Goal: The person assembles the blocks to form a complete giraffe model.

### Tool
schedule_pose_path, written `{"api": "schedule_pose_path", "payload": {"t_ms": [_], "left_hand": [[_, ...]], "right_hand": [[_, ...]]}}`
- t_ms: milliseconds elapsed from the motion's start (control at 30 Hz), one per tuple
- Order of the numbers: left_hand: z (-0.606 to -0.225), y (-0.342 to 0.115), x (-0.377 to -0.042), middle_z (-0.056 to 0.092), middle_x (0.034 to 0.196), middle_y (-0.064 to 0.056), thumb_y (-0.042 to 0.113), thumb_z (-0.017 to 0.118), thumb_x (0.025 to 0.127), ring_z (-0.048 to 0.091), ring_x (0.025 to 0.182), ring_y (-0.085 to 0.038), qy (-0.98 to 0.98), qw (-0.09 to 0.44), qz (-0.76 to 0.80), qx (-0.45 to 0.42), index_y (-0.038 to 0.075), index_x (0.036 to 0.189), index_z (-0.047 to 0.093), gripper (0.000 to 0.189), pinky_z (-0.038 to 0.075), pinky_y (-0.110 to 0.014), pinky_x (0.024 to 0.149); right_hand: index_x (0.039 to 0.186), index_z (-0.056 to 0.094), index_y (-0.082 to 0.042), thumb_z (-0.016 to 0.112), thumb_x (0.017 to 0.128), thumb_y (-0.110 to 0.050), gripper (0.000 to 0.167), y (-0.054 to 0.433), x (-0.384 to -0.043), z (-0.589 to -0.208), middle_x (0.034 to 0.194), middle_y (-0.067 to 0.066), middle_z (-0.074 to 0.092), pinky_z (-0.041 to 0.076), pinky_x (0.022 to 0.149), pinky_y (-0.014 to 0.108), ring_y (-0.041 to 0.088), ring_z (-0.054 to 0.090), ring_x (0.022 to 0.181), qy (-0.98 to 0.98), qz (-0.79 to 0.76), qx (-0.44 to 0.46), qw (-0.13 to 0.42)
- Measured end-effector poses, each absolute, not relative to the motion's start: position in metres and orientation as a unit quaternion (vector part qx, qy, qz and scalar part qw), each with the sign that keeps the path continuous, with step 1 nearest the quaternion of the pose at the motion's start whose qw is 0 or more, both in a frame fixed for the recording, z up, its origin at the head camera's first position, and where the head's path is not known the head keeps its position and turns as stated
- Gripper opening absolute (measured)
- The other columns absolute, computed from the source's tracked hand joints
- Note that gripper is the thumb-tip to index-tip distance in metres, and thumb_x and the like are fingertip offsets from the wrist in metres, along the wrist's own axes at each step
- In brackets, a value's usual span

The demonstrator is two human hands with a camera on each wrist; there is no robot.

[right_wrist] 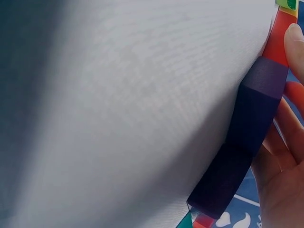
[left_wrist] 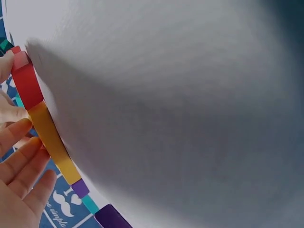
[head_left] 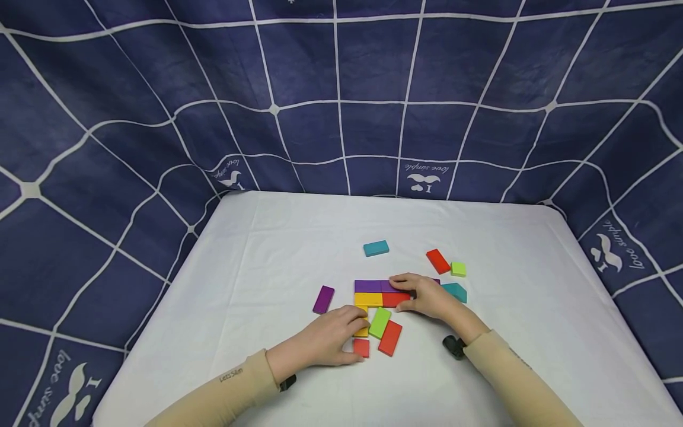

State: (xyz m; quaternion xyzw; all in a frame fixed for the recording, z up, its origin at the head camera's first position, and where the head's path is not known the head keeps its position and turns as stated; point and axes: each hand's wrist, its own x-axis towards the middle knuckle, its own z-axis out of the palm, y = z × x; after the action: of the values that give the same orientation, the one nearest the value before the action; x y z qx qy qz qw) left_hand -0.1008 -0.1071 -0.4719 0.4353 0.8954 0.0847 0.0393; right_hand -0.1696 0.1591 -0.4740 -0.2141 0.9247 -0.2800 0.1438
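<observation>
Flat coloured blocks lie joined on the white table. Purple blocks (head_left: 367,286) make the back row; a yellow block (head_left: 368,299) and a red block (head_left: 396,300) lie along its front. Below the yellow one, another yellow block (head_left: 361,333) runs toward the front, above a small red square block (head_left: 361,349). My left hand (head_left: 333,335) rests its fingers on this front yellow block, its thumb by the red square. With fingertips at the purple row and thumb by the red block's right end, my right hand (head_left: 429,296) covers part of the row.
A green block (head_left: 379,322) and a tilted red block (head_left: 390,338) lie between the hands. Loose around them are a purple block (head_left: 323,299), a teal block (head_left: 376,248), a red block (head_left: 438,261), a small green block (head_left: 458,269) and a teal angled block (head_left: 455,291).
</observation>
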Motion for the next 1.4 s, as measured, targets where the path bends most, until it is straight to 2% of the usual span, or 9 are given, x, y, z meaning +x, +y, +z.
{"api": "schedule_pose_path", "payload": {"t_ms": [133, 367, 700, 1067, 1200, 1300, 1400], "left_hand": [[-0.473, -0.106, -0.101, 0.055, 0.136, -0.002, 0.052, 0.069, 0.087, 0.051, 0.127, -0.016, 0.893, 0.03, 0.085, 0.44, 0.014, 0.128, 0.06, 0.056, 0.047, -0.028, 0.107], [-0.473, -0.101, -0.1, 0.056, 0.132, -0.003, 0.061, 0.066, 0.085, 0.052, 0.122, -0.015, 0.893, 0.013, 0.071, 0.444, 0.013, 0.125, 0.06, 0.062, 0.048, -0.027, 0.106], [-0.473, -0.097, -0.101, 0.057, 0.129, -0.004, 0.052, 0.068, 0.087, 0.053, 0.12, -0.015, 0.894, -0.007, 0.06, 0.445, 0.012, 0.124, 0.061, 0.055, 0.049, -0.025, 0.103], [-0.471, -0.101, -0.105, 0.058, 0.13, -0.002, 0.058, 0.068, 0.085, 0.053, 0.122, -0.016, 0.901, 0.001, 0.082, 0.426, 0.013, 0.124, 0.061, 0.059, 0.049, -0.03, 0.105], [-0.468, -0.108, -0.115, 0.053, 0.141, -0.003, 0.059, 0.066, 0.086, 0.048, 0.133, -0.018, 0.917, 0.028, 0.103, 0.385, 0.014, 0.134, 0.058, 0.066, 0.044, -0.036, 0.112], [-0.467, -0.114, -0.125, 0.041, 0.154, -0.004, 0.06, 0.065, 0.086, 0.037, 0.144, -0.021, 0.927, 0.058, 0.106, 0.354, 0.013, 0.144, 0.05, 0.075, 0.035, -0.04, 0.119], [-0.47, -0.118, -0.132, 0.031, 0.161, -0.006, 0.064, 0.065, 0.084, 0.028, 0.15, -0.023, 0.929, 0.089, 0.107, 0.344, 0.011, 0.15, 0.042, 0.088, 0.028, -0.043, 0.122]], "right_hand": [[0.136, 0.06, -0.014, 0.08, 0.082, -0.026, 0.059, 0.16, -0.169, -0.474, 0.141, 0.004, 0.057, 0.048, 0.106, 0.048, 0.029, 0.049, 0.134, 0.924, -0.283, -0.214, 0.144], [0.136, 0.061, -0.013, 0.08, 0.082, -0.025, 0.058, 0.162, -0.168, -0.474, 0.141, 0.004, 0.057, 0.048, 0.106, 0.048, 0.029, 0.049, 0.134, 0.92, -0.293, -0.216, 0.143], [0.136, 0.06, -0.014, 0.08, 0.082, -0.026, 0.059, 0.163, -0.17, -0.473, 0.141, 0.004, 0.057, 0.048, 0.106, 0.048, 0.029, 0.049, 0.134, 0.921, -0.29, -0.215, 0.144], [0.136, 0.06, -0.014, 0.08, 0.082, -0.027, 0.059, 0.163, -0.171, -0.474, 0.141, 0.004, 0.057, 0.048, 0.106, 0.048, 0.029, 0.049, 0.134, 0.922, -0.288, -0.218, 0.144], [0.136, 0.061, -0.014, 0.08, 0.082, -0.027, 0.059, 0.162, -0.171, -0.475, 0.141, 0.004, 0.057, 0.047, 0.107, 0.049, 0.029, 0.049, 0.134, 0.923, -0.282, -0.221, 0.143], [0.136, 0.061, -0.014, 0.08, 0.082, -0.027, 0.059, 0.161, -0.17, -0.475, 0.141, 0.004, 0.057, 0.047, 0.107, 0.049, 0.029, 0.049, 0.133, 0.923, -0.281, -0.222, 0.142], [0.136, 0.061, -0.014, 0.08, 0.082, -0.026, 0.059, 0.16, -0.17, -0.475, 0.141, 0.005, 0.057, 0.048, 0.107, 0.048, 0.029, 0.05, 0.133, 0.923, -0.282, -0.22, 0.142]]}}
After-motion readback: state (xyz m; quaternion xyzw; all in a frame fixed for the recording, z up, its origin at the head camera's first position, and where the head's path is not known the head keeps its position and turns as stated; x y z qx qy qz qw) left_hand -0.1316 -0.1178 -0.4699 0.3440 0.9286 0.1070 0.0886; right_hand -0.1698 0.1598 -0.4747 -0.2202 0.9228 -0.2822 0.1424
